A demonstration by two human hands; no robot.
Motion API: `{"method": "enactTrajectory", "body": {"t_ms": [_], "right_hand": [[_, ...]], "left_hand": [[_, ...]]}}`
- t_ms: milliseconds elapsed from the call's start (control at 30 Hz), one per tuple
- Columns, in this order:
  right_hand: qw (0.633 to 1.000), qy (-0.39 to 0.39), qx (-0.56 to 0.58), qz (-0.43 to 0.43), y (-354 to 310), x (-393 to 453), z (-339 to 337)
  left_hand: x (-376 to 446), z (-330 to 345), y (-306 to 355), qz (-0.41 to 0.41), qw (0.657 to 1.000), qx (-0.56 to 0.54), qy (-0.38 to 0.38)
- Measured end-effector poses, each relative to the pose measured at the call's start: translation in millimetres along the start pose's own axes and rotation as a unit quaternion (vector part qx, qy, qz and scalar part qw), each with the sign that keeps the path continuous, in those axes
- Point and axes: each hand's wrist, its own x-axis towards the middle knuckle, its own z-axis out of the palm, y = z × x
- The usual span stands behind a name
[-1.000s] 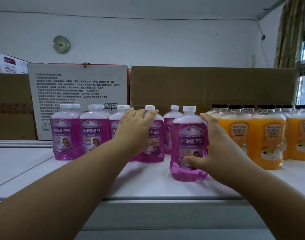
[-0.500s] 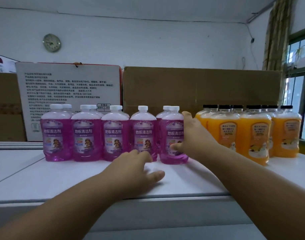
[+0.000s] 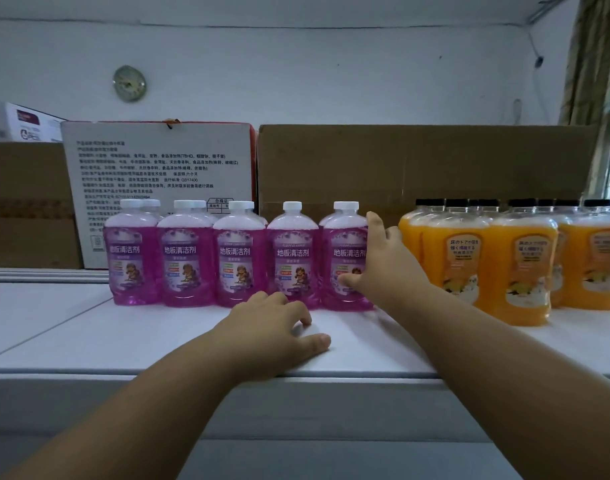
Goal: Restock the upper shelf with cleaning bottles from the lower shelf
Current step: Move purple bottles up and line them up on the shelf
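Several purple floor-cleaner bottles with white caps stand in a row on the white upper shelf [image 3: 89, 341]. My right hand [image 3: 379, 268] grips the rightmost purple bottle [image 3: 343, 258], thumb on its front and fingers on its right side. The bottle stands on the shelf in line with the others. My left hand [image 3: 276, 327] rests palm down on the shelf in front of the row, fingers loosely curled, holding nothing. The lower shelf is out of view.
Several orange bottles [image 3: 518, 265] with black caps stand to the right of the purple row. Cardboard boxes [image 3: 418, 161] and a white printed carton [image 3: 158, 168] line the back. The shelf's front edge [image 3: 331, 375] runs below my hands. A window and curtain are at far right.
My right hand pushed the purple bottle back from the front of the shelf into the row. My left hand came off a bottle and dropped onto the shelf.
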Motion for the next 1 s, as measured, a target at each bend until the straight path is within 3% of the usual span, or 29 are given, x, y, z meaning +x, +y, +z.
{"method": "enactTrajectory", "body": {"t_ms": [200, 400, 567, 767, 1000], "right_hand": [[0.994, 0.07, -0.037, -0.081, -12.5, -20.6, -11.7], [0.981, 0.074, 0.039, -0.173, -73.5, -53.6, -39.4], [0.955, 0.037, 0.129, -0.266, -172.1, -105.2, -37.1], [0.908, -0.038, 0.22, -0.356, -328.6, -187.1, 32.1], [0.854, -0.164, 0.332, -0.366, -497.9, -281.6, 141.1]], "left_hand": [[-2.7, 4.3, 0.1, -0.001, 0.998, -0.045, 0.051], [-44.7, 2.1, -4.9, 0.002, 0.963, -0.09, 0.254], [-135.9, 5.1, -63.4, -0.018, 0.923, -0.086, 0.374], [-283.3, 13.4, -182.4, -0.157, 0.937, -0.057, 0.306], [-459.4, 35.0, -318.6, -0.314, 0.923, -0.036, 0.221]]}}
